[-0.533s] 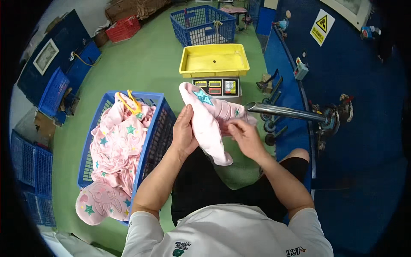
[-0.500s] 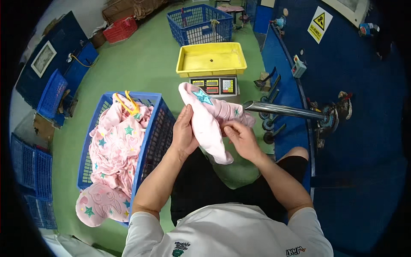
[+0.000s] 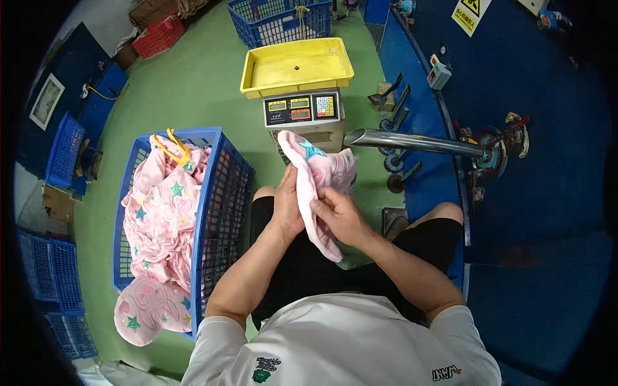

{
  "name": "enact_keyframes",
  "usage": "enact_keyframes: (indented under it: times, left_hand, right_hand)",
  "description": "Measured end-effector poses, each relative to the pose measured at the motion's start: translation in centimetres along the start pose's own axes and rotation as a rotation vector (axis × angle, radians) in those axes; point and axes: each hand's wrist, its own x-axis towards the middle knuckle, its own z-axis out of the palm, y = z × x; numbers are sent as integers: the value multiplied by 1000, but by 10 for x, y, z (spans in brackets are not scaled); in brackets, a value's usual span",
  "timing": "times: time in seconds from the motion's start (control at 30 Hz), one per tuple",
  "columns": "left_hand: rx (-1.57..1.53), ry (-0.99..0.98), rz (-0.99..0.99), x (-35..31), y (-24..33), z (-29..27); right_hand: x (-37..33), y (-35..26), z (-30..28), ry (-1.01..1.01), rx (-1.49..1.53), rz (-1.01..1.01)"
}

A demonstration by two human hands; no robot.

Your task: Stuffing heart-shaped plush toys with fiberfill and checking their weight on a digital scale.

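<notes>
Between my two hands, above my lap, is a pink plush cover [image 3: 300, 183] with a shiny teal star on it. My left hand [image 3: 288, 204] grips its left edge, fingers partly hidden behind the cloth. At its lower right side my right hand [image 3: 336, 215] pinches the fabric with thumb and bent fingers. A slanted-end metal tube [image 3: 412, 141] reaches in from the machine on the right; its tip is close to the cover, apart from it. To my left, a blue basket [image 3: 201, 257] is heaped with pink star-patterned covers [image 3: 161, 219], and a pink bunny-faced plush piece [image 3: 151, 309] hangs over its near end.
Ahead, a yellow tray [image 3: 296, 87] rests on a digital scale [image 3: 302, 112], with a blue crate [image 3: 280, 29] behind it. A red crate [image 3: 159, 36] stands at the far left. The blue machine panel [image 3: 428, 212] runs along my right, with a switch box [image 3: 439, 74] and foot pedals [image 3: 396, 122].
The cover has come off the metal tube's tip and is nearer to me, turned more edge-on. Both hands still hold it. The whole view has shifted slightly.
</notes>
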Motion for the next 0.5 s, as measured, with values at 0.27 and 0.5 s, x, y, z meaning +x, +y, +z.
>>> enact_keyframes:
  times: [0.27,0.5]
  left_hand:
    - [564,120,73,-5,-9,10]
    - [635,-23,-11,27,-3,21]
  right_hand:
    - [23,23,-21,173,214,135]
    - [40,32,-45,218,629,233]
